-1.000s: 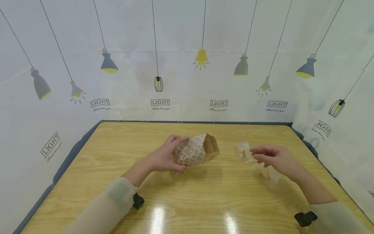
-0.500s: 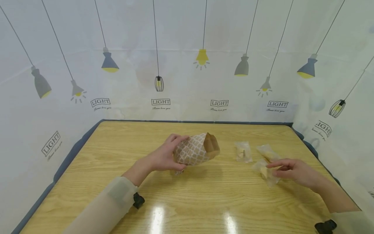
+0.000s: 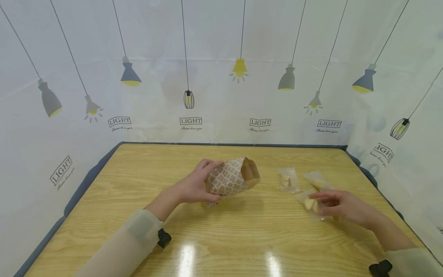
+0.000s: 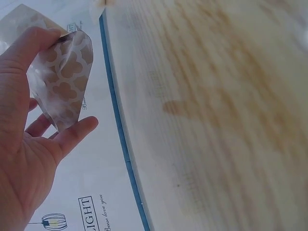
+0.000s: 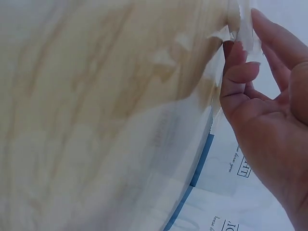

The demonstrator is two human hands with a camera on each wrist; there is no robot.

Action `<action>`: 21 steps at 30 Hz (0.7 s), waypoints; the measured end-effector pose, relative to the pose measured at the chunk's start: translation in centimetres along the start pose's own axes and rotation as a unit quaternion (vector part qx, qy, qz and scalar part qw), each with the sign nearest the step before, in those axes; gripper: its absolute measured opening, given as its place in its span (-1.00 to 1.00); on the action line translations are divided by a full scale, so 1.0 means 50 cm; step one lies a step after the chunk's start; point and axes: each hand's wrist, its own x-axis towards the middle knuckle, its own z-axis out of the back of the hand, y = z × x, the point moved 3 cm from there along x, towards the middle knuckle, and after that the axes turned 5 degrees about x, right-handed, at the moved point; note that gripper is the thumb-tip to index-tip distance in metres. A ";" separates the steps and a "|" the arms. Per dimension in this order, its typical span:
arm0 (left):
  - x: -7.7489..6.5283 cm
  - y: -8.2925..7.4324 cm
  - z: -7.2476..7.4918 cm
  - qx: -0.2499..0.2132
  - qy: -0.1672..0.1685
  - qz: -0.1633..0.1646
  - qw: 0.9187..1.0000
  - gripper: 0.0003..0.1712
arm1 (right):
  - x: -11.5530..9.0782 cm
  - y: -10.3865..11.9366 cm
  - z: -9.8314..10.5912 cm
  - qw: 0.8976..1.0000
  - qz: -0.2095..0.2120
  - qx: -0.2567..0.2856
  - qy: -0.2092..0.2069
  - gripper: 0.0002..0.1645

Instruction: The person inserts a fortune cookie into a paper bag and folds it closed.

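My left hand grips a brown paper bag with a white lattice pattern, thumb on one side and fingers on the other. The bag lies tilted on its side above the table, its open mouth facing right. In the left wrist view the patterned paper shows between thumb and fingers. On the right, my right hand pinches the edge of a clear packet holding a pale folded piece like a fortune cookie. The right wrist view shows crinkled clear plastic between thumb and fingertips.
Two more clear packets lie on the wooden table: one packet between the bag and my right hand, another packet just behind the pinched one. A white sheet printed with lamps surrounds the table's back and sides.
My right hand has drawn back from beside the far packets to the nearer one and now pinches it; that packet has turned slightly. My left hand and the bag have stayed put.
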 end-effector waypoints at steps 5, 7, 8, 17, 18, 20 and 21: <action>0.000 0.000 -0.002 0.002 0.000 -0.001 1.000 0.30 | 0.002 0.006 -0.007 1.000 0.003 0.006 0.009 -0.32; 0.000 -0.001 -0.003 0.001 0.001 -0.001 1.000 0.30 | 0.003 0.008 -0.009 1.000 0.002 0.009 0.011 -0.32; 0.000 -0.001 -0.003 0.001 0.001 -0.001 1.000 0.30 | 0.004 0.009 -0.010 1.000 0.001 0.010 0.011 -0.32; -0.001 -0.003 -0.002 0.003 0.000 -0.005 1.000 0.29 | 0.006 0.039 -0.021 0.997 0.011 0.071 -0.005 -0.28; -0.001 -0.003 -0.001 0.003 0.000 -0.004 1.000 0.29 | 0.007 0.046 -0.023 0.997 0.014 0.076 -0.013 -0.28; -0.001 -0.003 0.000 0.004 0.000 -0.004 1.000 0.30 | 0.009 0.060 -0.028 0.996 0.021 0.081 -0.026 -0.29; -0.001 -0.003 0.000 0.003 -0.001 -0.004 1.000 0.30 | 0.010 0.067 -0.031 0.996 0.025 0.082 -0.032 -0.30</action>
